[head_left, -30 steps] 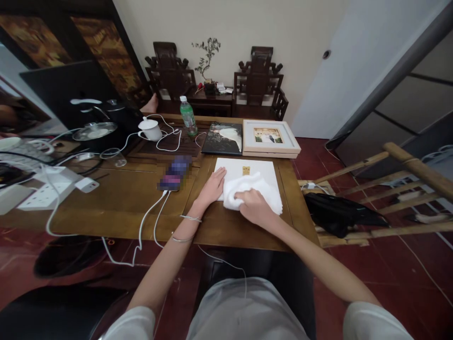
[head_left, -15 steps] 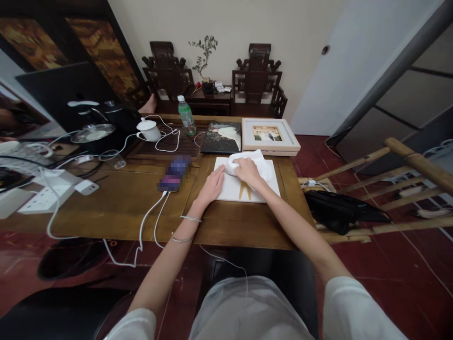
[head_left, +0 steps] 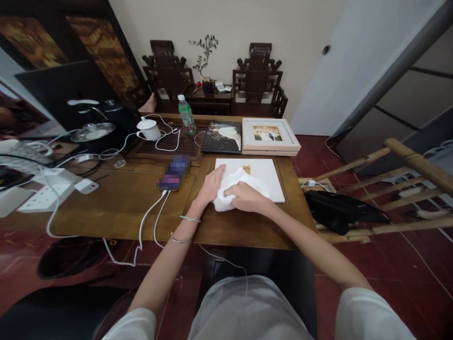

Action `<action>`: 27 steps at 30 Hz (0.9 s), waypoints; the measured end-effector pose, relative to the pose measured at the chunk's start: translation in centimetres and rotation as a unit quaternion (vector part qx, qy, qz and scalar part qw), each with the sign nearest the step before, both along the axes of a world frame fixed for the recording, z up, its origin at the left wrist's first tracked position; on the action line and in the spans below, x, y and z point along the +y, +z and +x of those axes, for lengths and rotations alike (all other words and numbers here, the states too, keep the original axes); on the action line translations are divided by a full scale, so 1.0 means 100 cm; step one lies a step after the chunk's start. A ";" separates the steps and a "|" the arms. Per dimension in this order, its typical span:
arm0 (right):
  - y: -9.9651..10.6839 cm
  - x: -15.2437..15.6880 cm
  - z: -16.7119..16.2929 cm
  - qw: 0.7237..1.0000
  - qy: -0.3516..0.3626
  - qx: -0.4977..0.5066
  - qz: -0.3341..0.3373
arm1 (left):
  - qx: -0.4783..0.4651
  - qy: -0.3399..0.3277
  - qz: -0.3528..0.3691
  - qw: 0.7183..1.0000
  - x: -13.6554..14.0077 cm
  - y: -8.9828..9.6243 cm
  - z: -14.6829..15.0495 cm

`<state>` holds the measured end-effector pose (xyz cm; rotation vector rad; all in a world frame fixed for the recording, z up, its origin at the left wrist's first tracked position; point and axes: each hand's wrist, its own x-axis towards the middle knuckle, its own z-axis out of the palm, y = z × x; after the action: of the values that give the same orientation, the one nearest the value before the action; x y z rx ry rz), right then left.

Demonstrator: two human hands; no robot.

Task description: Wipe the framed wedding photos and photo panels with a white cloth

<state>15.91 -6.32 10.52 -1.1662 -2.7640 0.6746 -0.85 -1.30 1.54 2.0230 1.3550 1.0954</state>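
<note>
A white rectangular board (head_left: pixel 275 183) with a small gold-coloured figure (head_left: pixel 247 168) on it lies flat on the wooden table in front of me. My right hand (head_left: pixel 246 196) is closed on a bunched white cloth (head_left: pixel 224 200), pressed down over the board's near left part; most of the figure is covered by it. At the board's left edge rests my left hand (head_left: pixel 211 183), flat with its fingers stretched out, beside the cloth.
Behind the board stand a framed photo (head_left: pixel 293 140) and a dark photo panel (head_left: pixel 215 141). Left are a phone (head_left: pixel 175 172) on a cable, a green-labelled bottle (head_left: pixel 187 115), a lidded white cup (head_left: pixel 148 129) and a power strip (head_left: pixel 46 196). A bamboo chair (head_left: pixel 421 163) stands right.
My right hand has drawn the cloth toward me, from the board's far part to its near left edge. The board has shifted slightly right; my left hand stays about where it was.
</note>
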 end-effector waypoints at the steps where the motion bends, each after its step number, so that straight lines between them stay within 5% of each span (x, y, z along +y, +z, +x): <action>1: 0.003 -0.001 0.003 1.000 -0.010 -0.010 -0.005 | 0.028 -0.006 0.008 1.000 -0.001 0.000 0.001; 5: 0.005 0.013 0.017 0.992 -0.115 -0.049 0.021 | 0.114 -0.026 0.045 0.992 -0.002 -0.005 0.006; 12: -0.003 0.083 0.014 0.963 -0.250 -0.053 0.090 | 0.163 -0.029 0.075 0.983 -0.002 -0.009 0.007; 22: -0.006 0.123 -0.066 0.981 -0.176 -0.034 0.072 | 0.171 -0.034 0.056 0.983 0.000 -0.007 0.004; 27: -0.001 0.131 -0.045 0.970 -0.227 -0.062 0.063 | 0.139 -0.030 0.052 0.988 0.002 -0.009 0.002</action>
<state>11.41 6.81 10.39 -1.7749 -2.4405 0.3800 -0.67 -1.11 0.62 2.3479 1.3823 0.8976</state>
